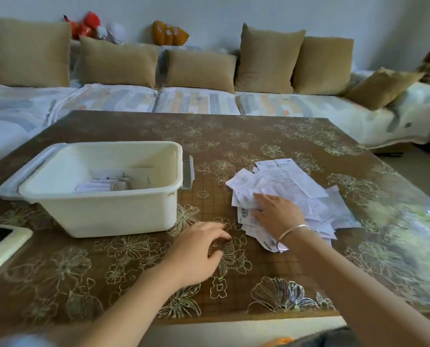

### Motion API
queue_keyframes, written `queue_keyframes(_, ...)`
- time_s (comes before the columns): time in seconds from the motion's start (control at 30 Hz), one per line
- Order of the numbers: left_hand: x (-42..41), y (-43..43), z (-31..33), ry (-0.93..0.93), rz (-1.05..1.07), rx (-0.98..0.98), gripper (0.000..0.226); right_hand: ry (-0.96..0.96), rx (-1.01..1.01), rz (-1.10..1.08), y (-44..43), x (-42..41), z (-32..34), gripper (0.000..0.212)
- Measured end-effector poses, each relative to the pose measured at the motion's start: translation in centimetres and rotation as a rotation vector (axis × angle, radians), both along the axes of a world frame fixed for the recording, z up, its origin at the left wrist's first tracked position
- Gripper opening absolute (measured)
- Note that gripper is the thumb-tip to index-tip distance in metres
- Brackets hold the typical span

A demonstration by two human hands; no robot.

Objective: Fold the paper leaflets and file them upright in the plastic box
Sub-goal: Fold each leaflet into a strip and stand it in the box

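A loose pile of white paper leaflets (299, 194) lies on the right half of the table. My right hand (277, 212), with a silver bracelet on its wrist, rests flat on the pile's near left part, fingers spread. A cream plastic box (103, 214) stands to the left of the pile. Inside it several folded leaflets (101, 185) sit near the bottom. My left hand (198, 249) hovers over the bare table between box and pile, fingers loosely curled and holding nothing.
A brown table (246, 136) with a glossy flower-patterned cover holds everything. A cream phone (1, 246) lies at the left edge. A grey flat piece (189, 175) sits just right of the box. A sofa (208, 101) with tan cushions runs behind.
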State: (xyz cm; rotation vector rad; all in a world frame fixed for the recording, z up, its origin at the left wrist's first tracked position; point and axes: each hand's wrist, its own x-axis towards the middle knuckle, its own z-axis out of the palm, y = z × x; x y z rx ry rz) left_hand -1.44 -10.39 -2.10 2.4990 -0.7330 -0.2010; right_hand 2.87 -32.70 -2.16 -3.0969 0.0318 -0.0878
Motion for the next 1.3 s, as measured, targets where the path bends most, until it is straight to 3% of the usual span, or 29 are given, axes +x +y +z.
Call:
queue_keyframes(0.1,0.2,0.6,-0.2,0.094,-0.016,-0.021,0.034,-0.152,-0.108,0.128,0.4,-0.9,-0.7,0.033)
queue_keyframes(0.17,0.2,0.7,-0.3,0.116,0.001,-0.081,0.032,-0.231,-0.046,0.159,0.3,-0.9,-1.4,0.027)
queue_keyframes(0.33,-0.5,0.8,-0.9,0.141,0.049,-0.242,0.036,-0.269,0.478,0.084,0.4,-1.8,-0.2,0.021)
queue_keyframes(0.5,0.1,2.1,1.1,0.215,0.152,-0.407,0.026,-0.210,1.318,-0.018,2.5,-4.5,4.5,0.017)
queue_keyframes(0.6,-0.3,2.9,1.5,0.061,0.181,-0.342,0.028,-0.066,1.483,-0.055,3.5,-5.2,4.8,0.023)
queue_keyframes(0.8,-1.7,4.3,-0.5,-0.315,0.079,-0.116,0.082,0.150,1.495,-0.197,5.1,-5.6,1.1,0.029)
queue_keyframes(0.93,-1.9,4.9,-1.1,-0.489,-0.009,-0.139,0.058,0.150,1.338,-0.152,6.2,-5.7,-0.3,0.027)
queue_keyframes(1.07,-1.9,5.1,-1.9,-0.508,-0.094,-0.183,0.024,0.146,1.273,-0.114,6.6,-5.8,-0.4,0.028)
queue_keyframes(1.13,-2.0,5.2,-2.4,-0.505,-0.097,-0.186,0.022,0.105,1.197,-0.103,6.6,-6.0,-0.4,0.028)
queue_keyframes(1.3,-2.6,5.4,-2.6,-0.429,0.007,-0.246,0.035,-0.215,0.860,0.014,6.0,-7.8,-0.1,0.032)
